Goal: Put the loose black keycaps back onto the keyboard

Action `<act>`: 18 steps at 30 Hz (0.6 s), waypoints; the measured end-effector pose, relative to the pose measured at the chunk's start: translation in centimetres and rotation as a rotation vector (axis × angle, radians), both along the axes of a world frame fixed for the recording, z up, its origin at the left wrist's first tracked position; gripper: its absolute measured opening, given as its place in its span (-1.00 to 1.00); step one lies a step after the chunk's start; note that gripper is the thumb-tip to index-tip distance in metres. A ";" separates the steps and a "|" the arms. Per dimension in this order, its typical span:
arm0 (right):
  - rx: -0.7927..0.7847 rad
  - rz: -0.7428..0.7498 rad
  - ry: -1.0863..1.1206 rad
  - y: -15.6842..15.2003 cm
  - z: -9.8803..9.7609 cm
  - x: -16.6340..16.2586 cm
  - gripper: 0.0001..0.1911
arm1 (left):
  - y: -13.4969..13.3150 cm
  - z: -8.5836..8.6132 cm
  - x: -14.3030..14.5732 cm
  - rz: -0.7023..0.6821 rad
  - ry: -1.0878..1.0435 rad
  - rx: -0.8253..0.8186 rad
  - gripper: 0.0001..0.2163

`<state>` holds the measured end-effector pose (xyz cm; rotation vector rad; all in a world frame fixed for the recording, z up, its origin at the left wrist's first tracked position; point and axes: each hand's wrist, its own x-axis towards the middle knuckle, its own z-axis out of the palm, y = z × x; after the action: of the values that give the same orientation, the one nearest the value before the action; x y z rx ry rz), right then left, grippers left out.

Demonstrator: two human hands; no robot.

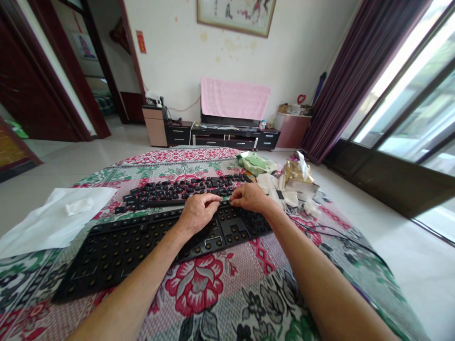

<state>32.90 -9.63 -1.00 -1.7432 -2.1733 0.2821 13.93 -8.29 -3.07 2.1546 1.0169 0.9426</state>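
A black keyboard point(142, 246) with most of its keycaps off lies slantwise on the flowered tablecloth, its bare key posts showing. Over its back edge, my left hand point(199, 213) is closed in a pinch, thumb against forefinger. My right hand point(250, 196) pinches in the same way just to the right, a small gap between the two. Whatever sits at the fingertips is too small to make out. Behind the keyboard several loose black keycaps point(170, 189) are spread in rows, with the long space bar point(165, 203) at their near side.
White paper point(53, 220) with a crumpled tissue point(78, 206) lies at left. To the right are a gold tissue pack point(298, 174), white wipes point(272, 187) and a green plastic bag point(256, 163). A black cable point(341, 233) trails rightward across the tablecloth point(284, 284).
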 end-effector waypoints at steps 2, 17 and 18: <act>0.018 0.027 -0.014 -0.2 0.1 0.0 -0.83 | -0.1 0.1 0.0 0.000 -0.003 -0.001 -0.80; -0.088 -0.155 0.157 0.4 -0.9 0.2 -0.79 | 0.0 -0.1 0.0 0.009 -0.008 0.003 -0.81; -0.101 -0.173 0.161 0.4 -0.9 0.2 -0.79 | 0.0 0.0 0.0 0.008 -0.003 0.001 -0.81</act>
<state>33.06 -9.23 -1.85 -1.8788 -1.9132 0.4772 13.90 -8.29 -3.11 2.1505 1.0246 0.9506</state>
